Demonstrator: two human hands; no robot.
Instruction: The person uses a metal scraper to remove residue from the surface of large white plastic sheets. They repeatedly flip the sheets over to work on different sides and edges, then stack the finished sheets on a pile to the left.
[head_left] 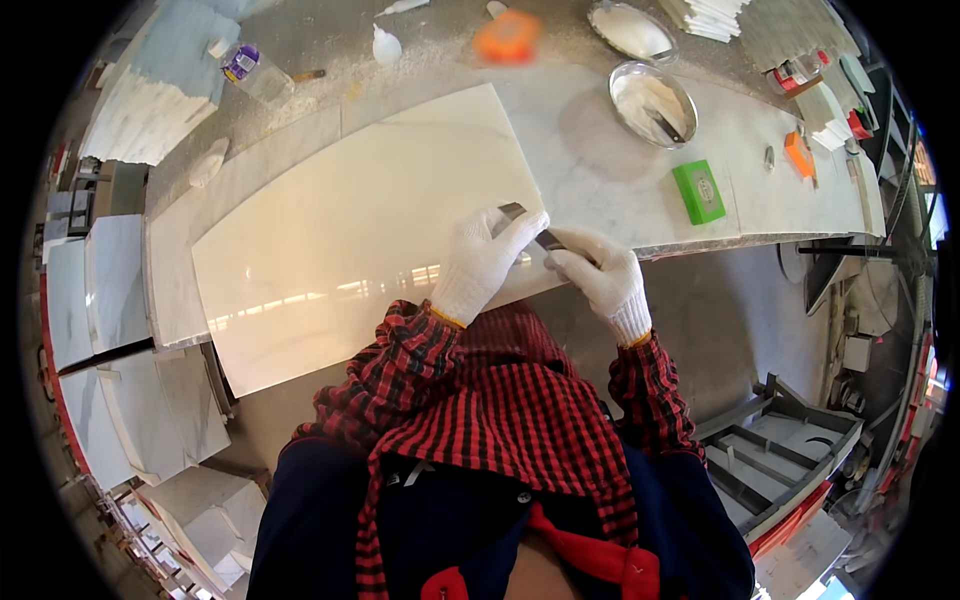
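Observation:
A flat, narrow metal scraper [547, 240] is held between my two gloved hands, over the right edge of a polished cream-white stone slab [360, 190]. My left hand [482, 262] pinches its blade end, with fingers closed around it. Wrapped round the other end is my right hand [603, 274], just past the slab's near right corner; its fingers partly hide the tool. Both hands wear white knit gloves. Window light reflects off the slab, whose near side overhangs the bench.
Right of the slab stand a metal bowl [652, 104] of pale powder with a knife in it, a second bowl [632, 30] and a green box [698, 192]. Farther back are a plastic bottle [250, 68], a white squeeze bottle [386, 46] and stacked tiles [160, 80]. A metal frame [780, 450] stands lower right.

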